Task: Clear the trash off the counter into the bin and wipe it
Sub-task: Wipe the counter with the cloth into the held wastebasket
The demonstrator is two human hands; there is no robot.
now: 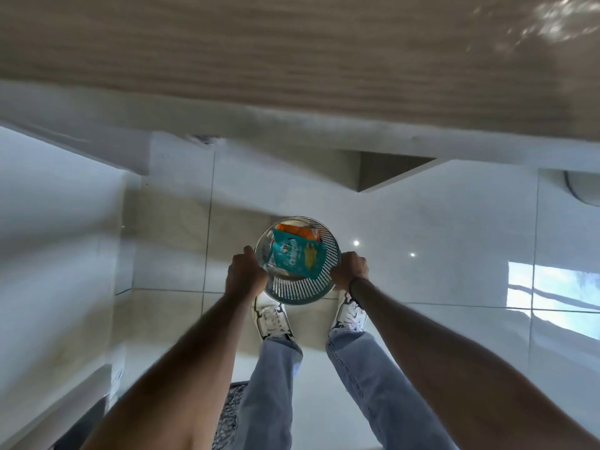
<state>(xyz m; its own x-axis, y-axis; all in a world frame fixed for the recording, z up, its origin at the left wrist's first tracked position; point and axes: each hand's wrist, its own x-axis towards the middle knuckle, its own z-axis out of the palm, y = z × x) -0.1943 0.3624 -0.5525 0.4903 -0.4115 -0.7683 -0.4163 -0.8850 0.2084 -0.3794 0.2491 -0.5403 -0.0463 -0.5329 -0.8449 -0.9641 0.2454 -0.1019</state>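
Your left hand (244, 271) and right hand (351, 269) close on opposite sides of the perforated bin (297, 289), so both flanks of its rim are taken. The bin's mouth is partly filled: a teal snack packet (297, 258) lies across it, with an orange wrapper (297, 229) behind, leaving only a narrow opening at the near side. Your two sneakers (271, 318) stand just near of the bin. To the right, the glossy tiled floor (438, 228) is open. To the left, white cabinet fronts (58, 222) wall you in, and the wood-grain surface (292, 53) overhangs the far side.
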